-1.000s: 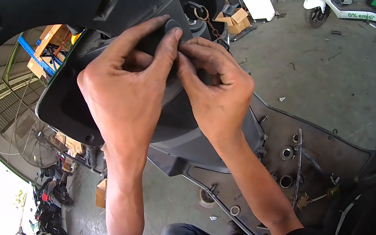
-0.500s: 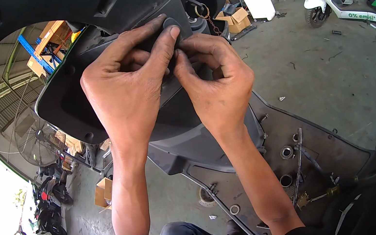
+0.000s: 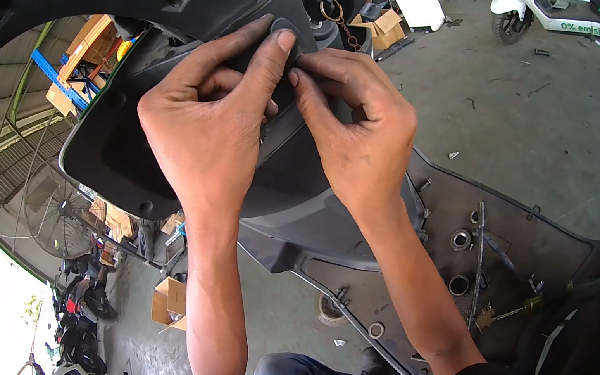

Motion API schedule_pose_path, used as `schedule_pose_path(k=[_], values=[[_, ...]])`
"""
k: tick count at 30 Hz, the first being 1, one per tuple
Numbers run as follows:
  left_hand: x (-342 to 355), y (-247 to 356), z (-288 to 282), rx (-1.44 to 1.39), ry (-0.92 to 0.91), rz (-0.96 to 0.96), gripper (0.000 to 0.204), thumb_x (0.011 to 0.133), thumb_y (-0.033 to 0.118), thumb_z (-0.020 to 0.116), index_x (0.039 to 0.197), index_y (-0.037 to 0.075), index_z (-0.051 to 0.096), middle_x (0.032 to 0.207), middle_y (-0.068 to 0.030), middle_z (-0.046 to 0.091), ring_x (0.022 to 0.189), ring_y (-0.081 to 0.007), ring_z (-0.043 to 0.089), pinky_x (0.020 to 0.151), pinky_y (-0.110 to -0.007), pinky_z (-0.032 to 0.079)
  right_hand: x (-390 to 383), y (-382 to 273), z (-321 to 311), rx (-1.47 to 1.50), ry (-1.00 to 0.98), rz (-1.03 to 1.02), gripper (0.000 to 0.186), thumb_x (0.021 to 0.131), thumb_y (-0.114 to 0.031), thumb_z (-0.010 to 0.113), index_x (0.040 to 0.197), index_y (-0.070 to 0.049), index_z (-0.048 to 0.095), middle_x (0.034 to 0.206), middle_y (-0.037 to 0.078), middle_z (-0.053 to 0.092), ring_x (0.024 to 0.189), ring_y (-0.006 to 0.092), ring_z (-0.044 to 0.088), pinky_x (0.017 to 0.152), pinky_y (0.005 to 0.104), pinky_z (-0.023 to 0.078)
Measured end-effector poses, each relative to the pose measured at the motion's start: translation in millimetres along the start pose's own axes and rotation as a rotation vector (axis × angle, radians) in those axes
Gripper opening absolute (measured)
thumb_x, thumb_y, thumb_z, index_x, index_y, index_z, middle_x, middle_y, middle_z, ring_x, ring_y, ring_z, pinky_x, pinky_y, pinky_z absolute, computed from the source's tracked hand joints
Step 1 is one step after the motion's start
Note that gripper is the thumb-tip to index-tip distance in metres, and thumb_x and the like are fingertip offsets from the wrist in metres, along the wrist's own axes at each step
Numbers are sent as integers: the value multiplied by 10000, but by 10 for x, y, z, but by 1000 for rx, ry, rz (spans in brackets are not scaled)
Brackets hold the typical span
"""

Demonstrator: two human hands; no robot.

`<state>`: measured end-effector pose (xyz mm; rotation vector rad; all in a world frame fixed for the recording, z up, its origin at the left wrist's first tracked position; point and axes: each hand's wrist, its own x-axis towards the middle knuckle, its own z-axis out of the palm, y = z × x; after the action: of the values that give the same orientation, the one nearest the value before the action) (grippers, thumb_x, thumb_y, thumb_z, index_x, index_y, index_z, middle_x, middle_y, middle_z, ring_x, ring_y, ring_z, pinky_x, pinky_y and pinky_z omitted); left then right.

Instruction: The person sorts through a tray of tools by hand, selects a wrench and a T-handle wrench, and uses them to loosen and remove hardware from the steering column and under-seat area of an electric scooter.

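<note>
My left hand [image 3: 207,120] pinches a small dark rounded piece [image 3: 283,27] between thumb and fingers. My right hand [image 3: 358,107] is closed beside it, thumb and fingertips pressed together at the piece's lower edge; its exact kind is hard to make out. Both hands are held in front of the dark plastic inner panel [image 3: 299,231] of a scooter. Just left of them is an open storage recess [image 3: 103,160] in that panel. A key ring with a chain [image 3: 332,11] hangs to the right of the fingertips.
Below, the scooter's footboard [image 3: 403,293] carries metal rings, a long rod [image 3: 478,261] and other loose parts. An open cardboard box [image 3: 169,302] sits on the floor at left. A white scooter [image 3: 537,1] stands far right; several more line the left, near a standing fan [image 3: 62,212].
The view has shifted slightly, so hands and panel appear a little further right. Both hands keep nearly the same pinch on the dark piece.
</note>
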<state>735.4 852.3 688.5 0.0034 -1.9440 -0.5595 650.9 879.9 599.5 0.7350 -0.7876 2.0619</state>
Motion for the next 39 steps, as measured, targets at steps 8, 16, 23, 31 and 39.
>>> schedule_pose_path(k=[8,16,23,31,39], values=[[-12,38,20,-6,20,-67,323,812,157,842,1069,-17,753,558,25,587,509,-15,485,499,-184,362,56,-23,-63,-4,-71,-27,150,827,51,746,975,54,721,943,104,717,809,136,697,711,259,559],[7,44,-19,6,-4,-54,331,810,172,845,1047,-37,751,552,28,576,509,-14,485,502,-179,363,85,-139,-78,16,-89,271,114,857,-11,750,949,51,731,892,62,730,747,99,684,665,213,524],[-26,81,21,-21,30,-84,322,807,177,849,1013,-50,749,584,19,607,525,-21,500,512,-177,375,84,-75,-35,1,-46,77,104,814,5,749,896,40,695,832,115,700,696,221,719,623,302,548],[-45,43,21,-40,47,-62,322,807,176,848,1014,-49,748,605,18,615,540,-23,507,519,-176,367,92,-218,-23,-45,-79,262,124,802,-5,754,891,45,683,822,118,685,685,234,707,613,325,538],[-66,-45,82,-125,91,11,282,823,149,831,1011,-45,748,585,35,577,510,-17,473,497,-179,351,95,-115,-29,0,-38,137,110,790,-44,766,851,25,707,818,123,672,684,237,683,629,328,521]])
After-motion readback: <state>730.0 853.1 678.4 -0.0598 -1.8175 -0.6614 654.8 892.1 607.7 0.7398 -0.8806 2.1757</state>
